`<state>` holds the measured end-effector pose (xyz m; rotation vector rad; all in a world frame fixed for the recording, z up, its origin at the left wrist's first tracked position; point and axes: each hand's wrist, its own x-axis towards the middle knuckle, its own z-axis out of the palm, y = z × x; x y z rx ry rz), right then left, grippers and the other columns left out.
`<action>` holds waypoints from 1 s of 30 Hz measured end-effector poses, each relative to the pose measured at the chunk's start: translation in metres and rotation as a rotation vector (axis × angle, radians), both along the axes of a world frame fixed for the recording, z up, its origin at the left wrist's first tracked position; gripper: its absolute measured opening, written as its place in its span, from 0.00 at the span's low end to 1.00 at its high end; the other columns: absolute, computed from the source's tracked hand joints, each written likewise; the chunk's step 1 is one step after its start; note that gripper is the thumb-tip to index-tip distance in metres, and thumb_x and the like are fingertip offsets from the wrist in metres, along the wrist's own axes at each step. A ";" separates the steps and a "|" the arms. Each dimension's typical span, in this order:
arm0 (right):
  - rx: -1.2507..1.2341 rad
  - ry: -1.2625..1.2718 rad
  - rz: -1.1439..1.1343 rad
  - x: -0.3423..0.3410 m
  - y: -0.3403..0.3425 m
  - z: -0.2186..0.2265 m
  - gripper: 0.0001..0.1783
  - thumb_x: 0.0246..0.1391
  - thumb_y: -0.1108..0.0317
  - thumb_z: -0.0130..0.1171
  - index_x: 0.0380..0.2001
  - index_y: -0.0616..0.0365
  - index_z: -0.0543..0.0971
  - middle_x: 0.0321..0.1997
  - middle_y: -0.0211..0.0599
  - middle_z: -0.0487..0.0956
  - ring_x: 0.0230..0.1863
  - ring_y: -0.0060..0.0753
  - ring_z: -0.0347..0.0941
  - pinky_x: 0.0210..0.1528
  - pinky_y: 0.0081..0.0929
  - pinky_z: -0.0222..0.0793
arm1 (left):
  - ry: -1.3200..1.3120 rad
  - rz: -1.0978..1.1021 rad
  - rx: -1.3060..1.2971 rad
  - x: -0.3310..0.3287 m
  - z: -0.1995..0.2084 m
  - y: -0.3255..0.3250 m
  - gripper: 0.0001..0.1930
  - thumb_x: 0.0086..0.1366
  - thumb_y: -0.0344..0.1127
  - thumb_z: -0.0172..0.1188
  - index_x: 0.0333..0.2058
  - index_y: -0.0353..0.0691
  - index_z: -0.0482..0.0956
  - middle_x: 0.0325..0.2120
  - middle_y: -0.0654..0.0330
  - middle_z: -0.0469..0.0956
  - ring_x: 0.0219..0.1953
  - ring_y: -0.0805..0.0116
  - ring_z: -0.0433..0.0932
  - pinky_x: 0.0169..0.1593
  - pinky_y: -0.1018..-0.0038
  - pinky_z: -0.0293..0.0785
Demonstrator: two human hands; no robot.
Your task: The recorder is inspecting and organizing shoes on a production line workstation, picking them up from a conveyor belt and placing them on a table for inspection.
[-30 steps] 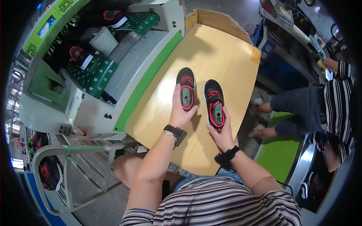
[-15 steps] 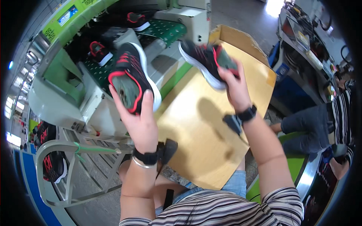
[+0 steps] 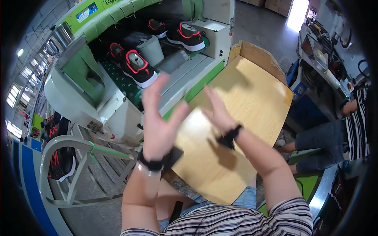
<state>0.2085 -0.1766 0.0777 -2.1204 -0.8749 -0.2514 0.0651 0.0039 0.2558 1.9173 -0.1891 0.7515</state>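
Note:
My left hand is raised over the left part of the wooden board, empty, with thumb and fingers apart. It is nearest to a black sneaker with red trim and a white sole, which rests on the green dotted conveyor of the machine. A matching sneaker sits farther right inside the machine opening. Above the middle of the board, my right hand is also empty, its fingers stretched out and slightly blurred. Two more sneakers lie deeper inside, one on the left and one on the right.
The wooden board lies in front of me, with a cardboard piece along its far edge. On the left stand a grey metal rack and more black shoes. Another person is at the right.
Both sneakers have left my hands and now rest in the machine, one on each side. My hands have drawn back and closer together over the board. The view has shifted slightly.

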 end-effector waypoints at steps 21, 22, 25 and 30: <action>-0.615 0.338 0.047 -0.253 -0.109 -0.054 0.43 0.63 0.44 0.54 0.75 0.42 0.52 0.81 0.49 0.40 0.79 0.65 0.30 0.75 0.64 0.28 | -0.380 -1.451 -0.522 -0.131 0.056 -0.072 0.14 0.69 0.40 0.61 0.39 0.33 0.85 0.40 0.53 0.83 0.51 0.51 0.73 0.54 0.61 0.65; -0.621 0.327 0.043 -0.253 -0.108 -0.055 0.43 0.63 0.44 0.54 0.75 0.42 0.53 0.81 0.49 0.40 0.79 0.65 0.30 0.75 0.64 0.28 | -0.354 -1.469 -0.491 -0.132 0.059 -0.069 0.14 0.69 0.40 0.61 0.39 0.33 0.85 0.39 0.53 0.83 0.51 0.51 0.74 0.54 0.61 0.65; -0.644 0.322 0.035 -0.253 -0.107 -0.053 0.42 0.63 0.44 0.53 0.75 0.42 0.53 0.81 0.49 0.40 0.80 0.65 0.30 0.75 0.64 0.28 | -0.280 -1.507 -0.403 -0.133 0.070 -0.063 0.13 0.69 0.39 0.60 0.39 0.33 0.86 0.39 0.53 0.84 0.52 0.50 0.74 0.52 0.62 0.65; -0.621 0.313 0.018 -0.253 -0.106 -0.054 0.42 0.62 0.44 0.54 0.75 0.40 0.54 0.81 0.46 0.43 0.80 0.60 0.33 0.76 0.62 0.28 | -0.491 -1.371 -0.509 -0.141 0.058 -0.079 0.12 0.69 0.35 0.58 0.40 0.33 0.86 0.41 0.53 0.84 0.52 0.50 0.74 0.51 0.63 0.67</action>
